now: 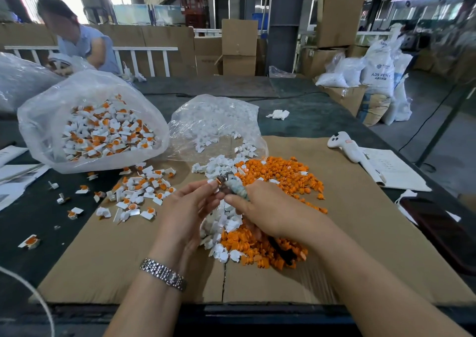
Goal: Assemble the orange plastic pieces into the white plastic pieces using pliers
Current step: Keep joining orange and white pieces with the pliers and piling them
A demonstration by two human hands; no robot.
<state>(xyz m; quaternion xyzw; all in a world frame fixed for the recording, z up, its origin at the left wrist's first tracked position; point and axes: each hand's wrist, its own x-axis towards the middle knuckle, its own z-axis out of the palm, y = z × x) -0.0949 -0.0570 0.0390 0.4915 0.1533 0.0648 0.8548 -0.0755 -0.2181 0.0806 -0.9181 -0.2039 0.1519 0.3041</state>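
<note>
Fingers of the left hand (189,208) pinch a small white plastic piece with an orange insert (215,181); the right hand (262,208) grips tape-wrapped metal pliers (233,186) against it, above heaped loose orange plastic pieces (280,173) on flat brown cardboard (360,246).

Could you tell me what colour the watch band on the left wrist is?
Silver metal links on the watch band, clearest in the head view.

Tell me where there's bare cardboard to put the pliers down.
Bare cardboard lies near the front edge, left of the left hand, and also right of the orange pieces, before the papers. The middle is crowded with loose pieces; assembled pieces cover the left.
</note>
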